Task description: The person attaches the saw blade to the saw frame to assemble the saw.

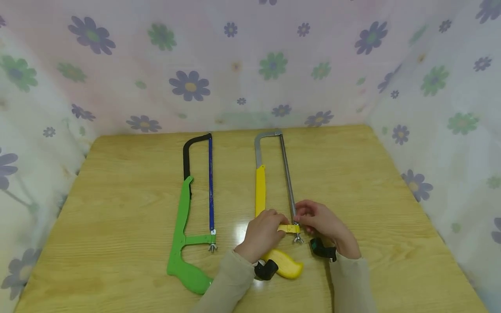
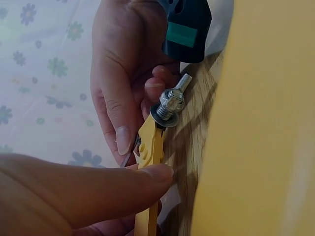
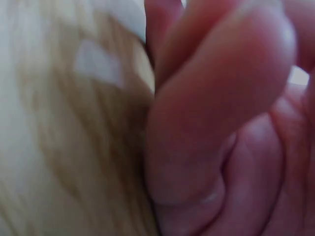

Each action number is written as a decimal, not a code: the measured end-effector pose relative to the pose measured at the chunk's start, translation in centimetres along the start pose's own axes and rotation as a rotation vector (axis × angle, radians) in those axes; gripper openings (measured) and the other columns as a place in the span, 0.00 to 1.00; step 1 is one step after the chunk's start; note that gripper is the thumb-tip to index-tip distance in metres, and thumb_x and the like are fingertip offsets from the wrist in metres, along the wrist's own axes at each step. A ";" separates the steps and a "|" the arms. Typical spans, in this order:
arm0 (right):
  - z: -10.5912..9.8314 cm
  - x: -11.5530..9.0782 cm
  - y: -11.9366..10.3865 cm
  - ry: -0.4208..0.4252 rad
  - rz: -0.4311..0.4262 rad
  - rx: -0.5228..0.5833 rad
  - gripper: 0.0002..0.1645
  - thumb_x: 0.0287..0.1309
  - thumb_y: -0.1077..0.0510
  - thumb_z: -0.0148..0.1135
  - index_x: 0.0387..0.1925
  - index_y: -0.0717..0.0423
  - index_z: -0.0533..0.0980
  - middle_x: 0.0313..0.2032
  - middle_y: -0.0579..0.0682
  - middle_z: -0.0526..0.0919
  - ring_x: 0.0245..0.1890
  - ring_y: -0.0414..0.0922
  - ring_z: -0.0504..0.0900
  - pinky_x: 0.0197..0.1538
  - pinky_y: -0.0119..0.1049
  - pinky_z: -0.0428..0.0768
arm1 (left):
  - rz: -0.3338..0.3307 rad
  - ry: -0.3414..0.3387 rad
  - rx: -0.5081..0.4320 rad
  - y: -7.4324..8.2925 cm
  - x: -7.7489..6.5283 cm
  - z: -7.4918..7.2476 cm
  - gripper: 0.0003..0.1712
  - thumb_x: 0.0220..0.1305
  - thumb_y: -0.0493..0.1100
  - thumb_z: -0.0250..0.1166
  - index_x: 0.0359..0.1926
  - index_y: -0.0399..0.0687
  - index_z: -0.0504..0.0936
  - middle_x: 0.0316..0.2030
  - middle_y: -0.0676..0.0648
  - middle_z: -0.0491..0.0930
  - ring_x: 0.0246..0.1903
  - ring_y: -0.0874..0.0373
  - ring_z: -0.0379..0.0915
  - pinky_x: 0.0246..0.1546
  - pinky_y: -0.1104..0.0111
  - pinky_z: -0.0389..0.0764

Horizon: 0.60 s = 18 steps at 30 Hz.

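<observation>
A hacksaw with a yellow handle and grey front frame lies on the table in the head view. My left hand grips its yellow crossbar, thumb on top, as the left wrist view also shows. My right hand pinches the grey blade near its lower end, close by the crossbar's tip. A metal wing nut on a threaded bolt sticks out beyond that tip. Curled fingers fill the right wrist view and hide the blade there.
To the left lies a second hacksaw with a green handle, black front frame and blue blade. Both rest on a wood-grain table. A flowered cloth hangs behind and at both sides.
</observation>
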State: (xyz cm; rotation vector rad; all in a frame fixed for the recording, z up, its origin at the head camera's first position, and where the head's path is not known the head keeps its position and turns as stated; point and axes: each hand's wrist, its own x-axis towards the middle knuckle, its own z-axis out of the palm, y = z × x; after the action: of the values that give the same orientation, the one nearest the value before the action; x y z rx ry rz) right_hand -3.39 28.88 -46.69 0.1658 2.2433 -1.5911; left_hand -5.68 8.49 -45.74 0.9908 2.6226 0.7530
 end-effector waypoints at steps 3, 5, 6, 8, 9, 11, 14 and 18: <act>-0.2 -0.1 0.2 -0.014 0.004 0.001 0.30 0.55 0.52 0.59 0.55 0.64 0.63 0.37 0.56 0.78 0.20 0.46 0.75 0.22 0.35 0.74 | -0.004 0.004 -0.011 0.1 0.0 0.2 0.12 0.52 0.46 0.65 0.40 0.61 0.81 0.32 0.59 0.72 0.34 0.64 0.66 0.25 0.73 0.68; -0.2 -0.4 0.4 -0.031 0.012 0.011 0.31 0.55 0.52 0.59 0.56 0.64 0.62 0.36 0.56 0.79 0.22 0.48 0.77 0.21 0.35 0.74 | -0.010 0.001 -0.025 0.1 -0.1 0.4 0.12 0.52 0.45 0.65 0.40 0.61 0.81 0.33 0.60 0.72 0.34 0.65 0.67 0.25 0.72 0.68; -0.2 -0.5 0.6 -0.038 0.015 0.014 0.31 0.55 0.52 0.60 0.56 0.63 0.62 0.36 0.56 0.79 0.23 0.48 0.78 0.21 0.35 0.73 | -0.010 0.001 -0.033 0.1 -0.2 0.5 0.12 0.52 0.45 0.65 0.40 0.61 0.81 0.33 0.60 0.72 0.34 0.65 0.67 0.25 0.73 0.68; -0.2 -0.7 0.8 -0.054 0.013 0.017 0.32 0.55 0.53 0.60 0.57 0.63 0.61 0.35 0.56 0.79 0.23 0.49 0.78 0.20 0.35 0.73 | -0.009 0.000 -0.048 0.2 -0.3 0.8 0.11 0.52 0.45 0.66 0.39 0.62 0.81 0.32 0.61 0.71 0.34 0.66 0.66 0.25 0.73 0.68; -0.2 -0.8 0.9 -0.063 0.008 0.014 0.32 0.55 0.53 0.60 0.57 0.63 0.61 0.34 0.56 0.79 0.23 0.49 0.78 0.20 0.35 0.73 | -0.010 0.001 -0.054 0.2 -0.4 0.9 0.11 0.52 0.45 0.66 0.39 0.62 0.81 0.32 0.61 0.71 0.34 0.66 0.66 0.25 0.74 0.68; -0.1 -0.8 0.9 -0.074 -0.006 0.014 0.32 0.55 0.54 0.59 0.57 0.63 0.60 0.33 0.56 0.78 0.23 0.50 0.77 0.19 0.35 0.72 | -0.009 0.010 -0.056 0.2 -0.5 1.0 0.11 0.51 0.45 0.66 0.38 0.63 0.81 0.31 0.62 0.71 0.33 0.67 0.66 0.24 0.74 0.67; -0.1 -0.7 0.8 -0.080 -0.024 0.012 0.31 0.56 0.53 0.58 0.57 0.62 0.60 0.33 0.56 0.78 0.22 0.49 0.77 0.19 0.35 0.72 | -0.005 0.024 -0.044 0.1 -0.4 0.9 0.11 0.50 0.45 0.67 0.37 0.63 0.81 0.31 0.62 0.70 0.33 0.67 0.66 0.24 0.74 0.67; -0.2 -0.4 0.6 -0.082 -0.035 0.024 0.31 0.56 0.53 0.58 0.57 0.61 0.60 0.32 0.57 0.78 0.21 0.47 0.77 0.19 0.35 0.72 | 0.010 0.032 -0.044 -0.1 -0.1 0.5 0.11 0.50 0.44 0.66 0.37 0.62 0.82 0.31 0.61 0.71 0.32 0.67 0.66 0.23 0.74 0.67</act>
State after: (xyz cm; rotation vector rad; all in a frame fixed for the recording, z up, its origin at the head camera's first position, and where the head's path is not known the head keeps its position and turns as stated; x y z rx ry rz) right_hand -2.93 29.35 -46.99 0.0672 2.1768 -1.6135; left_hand -5.48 8.52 -46.26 0.9885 2.6177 0.8325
